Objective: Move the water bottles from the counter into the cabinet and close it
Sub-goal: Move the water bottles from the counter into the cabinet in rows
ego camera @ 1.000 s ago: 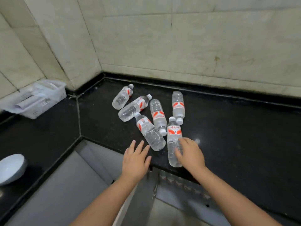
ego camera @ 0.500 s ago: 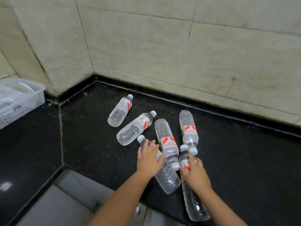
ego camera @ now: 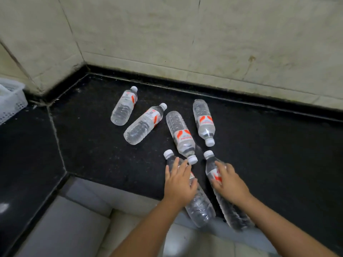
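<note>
Nearest the camera, two bare forearms reach forward from the bottom edge over the front lip of the black counter (ego camera: 278,145). The left hand (ego camera: 179,184) lies over the neck and label of one lying water bottle (ego camera: 199,206), fingers spread and curling down around it, thumb on its right side; whether the hold is firm cannot be told. That bottle's white cap points away from the person and its base sticks out past the counter's front edge. Just beside it, the right hand (ego camera: 229,184) covers the label area of a second lying bottle (ego camera: 228,210), fingers draped over the top and partly wrapped round it. This bottle also has its cap pointing away and its base hanging over the edge, where it looks blurred.

Just beyond the hands, a third bottle (ego camera: 181,135) lies with its cap toward the person, the cap almost touching the left hand's fingertips. To its right, a fourth bottle (ego camera: 204,121) lies nearly parallel, cap also toward the person. Farther left, a fifth bottle (ego camera: 143,125) and a sixth bottle (ego camera: 124,106) lie slanted, caps pointing toward the back wall (ego camera: 204,34). All six are on the counter, none upright.

At the far left edge, part of a white perforated basket (ego camera: 11,101) sits on the counter near the corner.
</note>
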`<state>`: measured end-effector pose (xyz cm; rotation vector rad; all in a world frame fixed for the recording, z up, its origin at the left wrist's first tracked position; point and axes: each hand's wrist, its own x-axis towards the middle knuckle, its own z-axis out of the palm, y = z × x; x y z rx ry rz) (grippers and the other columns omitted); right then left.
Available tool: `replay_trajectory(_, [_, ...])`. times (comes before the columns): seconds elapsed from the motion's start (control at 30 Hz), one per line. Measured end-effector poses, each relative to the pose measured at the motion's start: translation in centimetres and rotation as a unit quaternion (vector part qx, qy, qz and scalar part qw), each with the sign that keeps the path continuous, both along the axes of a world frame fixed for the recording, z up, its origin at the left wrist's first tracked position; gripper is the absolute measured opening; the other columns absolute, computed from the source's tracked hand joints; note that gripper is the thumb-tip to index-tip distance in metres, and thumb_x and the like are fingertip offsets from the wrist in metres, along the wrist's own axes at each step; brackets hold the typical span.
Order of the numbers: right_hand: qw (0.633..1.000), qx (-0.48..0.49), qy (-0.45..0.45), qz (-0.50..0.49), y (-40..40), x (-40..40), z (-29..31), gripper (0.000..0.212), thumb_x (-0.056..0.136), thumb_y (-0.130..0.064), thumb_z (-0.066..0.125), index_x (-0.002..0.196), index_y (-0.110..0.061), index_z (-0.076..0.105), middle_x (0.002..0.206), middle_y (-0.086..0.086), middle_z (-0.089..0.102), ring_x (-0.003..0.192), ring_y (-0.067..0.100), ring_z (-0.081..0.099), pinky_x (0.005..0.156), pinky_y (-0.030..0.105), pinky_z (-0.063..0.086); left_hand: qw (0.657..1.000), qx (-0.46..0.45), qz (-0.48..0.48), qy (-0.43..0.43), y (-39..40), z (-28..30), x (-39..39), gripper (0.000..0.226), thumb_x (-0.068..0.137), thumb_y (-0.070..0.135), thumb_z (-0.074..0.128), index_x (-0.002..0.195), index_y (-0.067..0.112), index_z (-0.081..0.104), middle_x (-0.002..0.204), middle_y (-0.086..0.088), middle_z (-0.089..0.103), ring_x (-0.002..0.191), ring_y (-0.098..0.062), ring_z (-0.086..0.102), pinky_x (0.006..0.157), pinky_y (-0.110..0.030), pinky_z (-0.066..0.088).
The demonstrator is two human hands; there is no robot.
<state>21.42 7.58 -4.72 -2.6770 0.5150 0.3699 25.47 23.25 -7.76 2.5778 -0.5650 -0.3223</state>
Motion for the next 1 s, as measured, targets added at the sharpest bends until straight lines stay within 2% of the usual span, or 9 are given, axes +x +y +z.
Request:
replay_trajectory(0.1, [0.999, -0.040, 0.023, -0.001, -0.8, -0.7, 0.5, 0.047, 0.088, -0.036, 0.053, 0.128, -0.014, 0.040, 0.130, 0.013, 0.044, 0.122, 0.034, 0.045, 0.093, 0.039, 0.046, 0.999, -0.033, -0.006, 0.033, 0.7, 0.5, 0.0, 0.050, 0.099, 0.033, 0.036, 0.146, 0.020, 0.028, 0.159, 0.007, 0.015, 0.148, -0.014, 0.000, 0.121, -0.042, 0.002])
replay_trajectory(0.2, [0.997, -0.072, 0.027, -0.008, -1.4, 1.9, 1.5, 0.046, 0.086, -0.044, 0.056, 0.116, -0.010, 0.044, 0.123, 0.012, 0.053, 0.118, 0.033, 0.050, 0.091, 0.039, 0.046, 0.994, -0.076, 0.080, 0.016, 1.6, 1.6, 2.6, 0.049, 0.098, 0.027, 0.041, 0.144, 0.014, 0.032, 0.156, -0.003, 0.025, 0.146, -0.020, 0.017, 0.118, -0.032, 0.016])
replay_trajectory(0.27, [0.998, -0.038, 0.047, -0.023, -1.7, 4.2, 1.8, 0.049, 0.085, -0.043, 0.057, 0.119, -0.011, 0.042, 0.122, 0.012, 0.057, 0.114, 0.031, 0.055, 0.089, 0.038, 0.047, 0.986, -0.032, 0.154, 0.058, 1.9, 2.5, 5.3, 0.053, 0.096, 0.031, 0.044, 0.144, 0.011, 0.031, 0.151, -0.012, 0.032, 0.140, -0.028, 0.028, 0.113, -0.036, 0.028])
replay_trajectory(0.37, [0.994, 0.019, 0.102, -0.034, -1.8, 6.9, 1.1, 0.045, 0.083, -0.034, 0.061, 0.119, -0.012, 0.048, 0.123, 0.008, 0.059, 0.112, 0.027, 0.058, 0.087, 0.032, 0.047, 0.972, 0.046, 0.145, 0.178, 1.2, 2.8, 8.6, 0.055, 0.093, 0.039, 0.048, 0.137, 0.007, 0.040, 0.141, -0.015, 0.047, 0.129, -0.030, 0.045, 0.104, -0.036, 0.039])
replay_trajectory(0.47, [0.993, 0.015, 0.114, -0.026, -1.8, 8.3, 0.0, 0.027, 0.080, -0.024, 0.063, 0.103, -0.011, 0.061, 0.116, 0.009, 0.064, 0.106, 0.025, 0.062, 0.082, 0.029, 0.049, 0.971, 0.074, 0.114, 0.198, 0.1, 2.2, 10.2, 0.040, 0.090, 0.034, 0.054, 0.117, 0.004, 0.058, 0.126, -0.013, 0.060, 0.114, -0.027, 0.057, 0.092, -0.032, 0.047])
replay_trajectory(0.57, [0.994, -0.020, 0.104, 0.006, -2.0, 8.6, 0.8, 0.023, 0.079, -0.024, 0.062, 0.100, -0.013, 0.063, 0.113, 0.007, 0.065, 0.103, 0.026, 0.062, 0.074, 0.028, 0.046, 0.967, 0.093, 0.103, 0.213, -0.3, 3.0, 10.8, 0.035, 0.091, 0.024, 0.053, 0.116, 0.001, 0.059, 0.122, -0.018, 0.062, 0.111, -0.030, 0.060, 0.089, -0.032, 0.050])
replay_trajectory(0.77, [0.991, -0.053, 0.022, 0.121, -2.2, 5.1, 7.1, 0.024, 0.077, -0.032, 0.069, 0.095, -0.016, 0.066, 0.085, 0.000, 0.055, 0.089, 0.023, 0.058, 0.067, 0.028, 0.038, 0.996, 0.028, -0.014, 0.083, -2.0, 9.5, 5.6, 0.024, 0.090, 0.020, 0.057, 0.112, 0.012, 0.064, 0.119, -0.011, 0.063, 0.105, -0.027, 0.062, 0.081, -0.027, 0.047])
replay_trajectory(0.9, [0.988, -0.022, -0.027, 0.150, -3.8, -1.7, 10.7, 0.016, 0.078, -0.030, 0.070, 0.087, -0.016, 0.067, 0.061, -0.008, 0.050, 0.071, 0.016, 0.054, 0.065, 0.026, 0.040, 0.982, 0.118, -0.140, -0.049, -3.3, 12.1, -1.6, 0.034, 0.088, 0.029, 0.060, 0.119, 0.016, 0.059, 0.121, -0.010, 0.059, 0.113, -0.027, 0.055, 0.090, -0.032, 0.045])
replay_trajectory(1.0, [0.982, -0.005, -0.056, 0.179, -4.8, -8.8, 11.2, 0.017, 0.076, -0.027, 0.072, 0.089, -0.015, 0.068, 0.075, -0.001, 0.052, 0.078, 0.014, 0.047, 0.069, 0.027, 0.039, 0.962, 0.202, -0.157, -0.090, -3.1, 12.1, -7.0, 0.030, 0.091, 0.027, 0.053, 0.118, 0.013, 0.060, 0.116, -0.014, 0.057, 0.113, -0.031, 0.052, 0.091, -0.034, 0.045])
